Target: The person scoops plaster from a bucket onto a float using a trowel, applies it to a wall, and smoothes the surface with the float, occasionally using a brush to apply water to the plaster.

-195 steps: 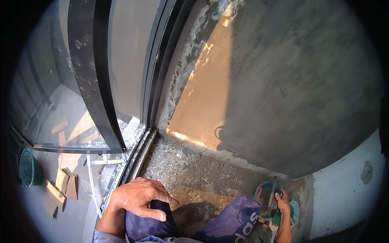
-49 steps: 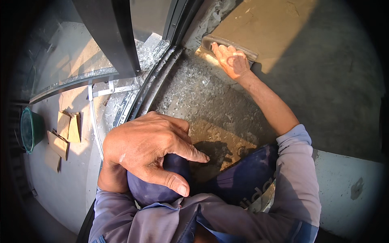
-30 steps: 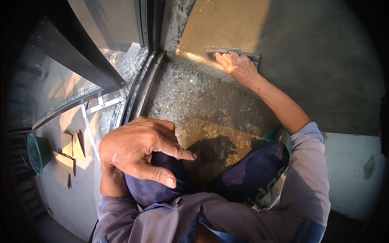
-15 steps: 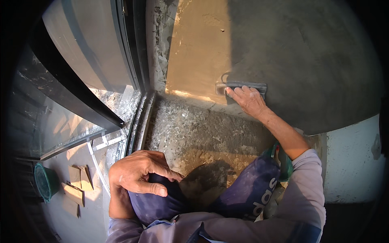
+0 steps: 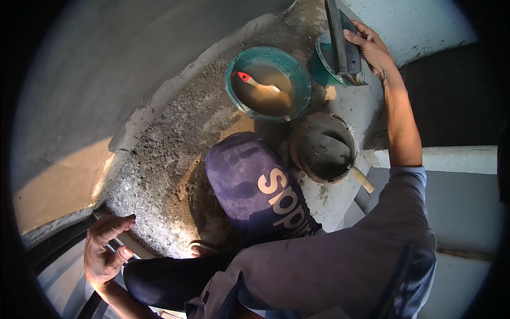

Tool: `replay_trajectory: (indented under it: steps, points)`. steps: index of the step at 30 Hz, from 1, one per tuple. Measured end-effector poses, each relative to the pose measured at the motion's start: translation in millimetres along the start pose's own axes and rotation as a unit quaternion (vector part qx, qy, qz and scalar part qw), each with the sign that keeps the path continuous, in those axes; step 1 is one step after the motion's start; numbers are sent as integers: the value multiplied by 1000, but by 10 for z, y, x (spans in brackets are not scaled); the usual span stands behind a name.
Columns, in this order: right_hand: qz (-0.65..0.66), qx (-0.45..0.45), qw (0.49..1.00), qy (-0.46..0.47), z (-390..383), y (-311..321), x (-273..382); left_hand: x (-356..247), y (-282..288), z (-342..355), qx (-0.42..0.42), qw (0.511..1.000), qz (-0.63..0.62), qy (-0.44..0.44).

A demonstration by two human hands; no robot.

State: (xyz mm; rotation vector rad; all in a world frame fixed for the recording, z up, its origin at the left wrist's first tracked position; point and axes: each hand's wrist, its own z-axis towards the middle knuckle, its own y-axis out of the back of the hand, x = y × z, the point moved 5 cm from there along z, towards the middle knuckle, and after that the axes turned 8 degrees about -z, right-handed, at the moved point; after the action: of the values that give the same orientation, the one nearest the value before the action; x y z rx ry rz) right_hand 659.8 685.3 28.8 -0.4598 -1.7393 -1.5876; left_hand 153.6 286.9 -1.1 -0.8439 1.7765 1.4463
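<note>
My right hand [image 5: 376,52] grips a dark plastering float [image 5: 346,47], tilted upright beside and partly over a small green bucket [image 5: 320,66] at the upper right. The float hides part of that bucket. Left of it stands a wide green tub [image 5: 300,101] of murky brown water, with a red-and-pale-handled brush [image 5: 255,81] in it. Closer to me, a round pan of wet grey mortar [image 5: 324,146] has a tool with a wooden handle [image 5: 362,179] leaning out over its rim. My left hand [image 5: 106,249] hangs at the lower left, fingers apart, holding nothing.
A grey plastered wall [image 5: 117,58] curves along the left, partly sunlit low down. Rough rubble and mortar droppings [image 5: 167,133] cover the ground at its foot. Dark frame rails [image 5: 64,234] run near my left hand. A pale ledge [image 5: 441,159] lies at the right.
The view has swung right toward the containers. My right hand has taken the float off the wall and over to the small bucket. My left hand has come off my knee.
</note>
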Motion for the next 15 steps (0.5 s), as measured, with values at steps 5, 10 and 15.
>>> replay_trajectory:
  steps: [5, 10, 15]
  points:
    - [-25, -38, 993, -113, -24, 311, -1003, 29, -462, 742, 136, 987, -72, 52]
    - [-125, 67, 985, -96, 174, -143, -1234, 348, -854, 930, 270, 952, -47, 135]
    - [-259, 65, 959, 93, 36, -650, -970, 704, -853, 1027, 230, 957, 47, 171]
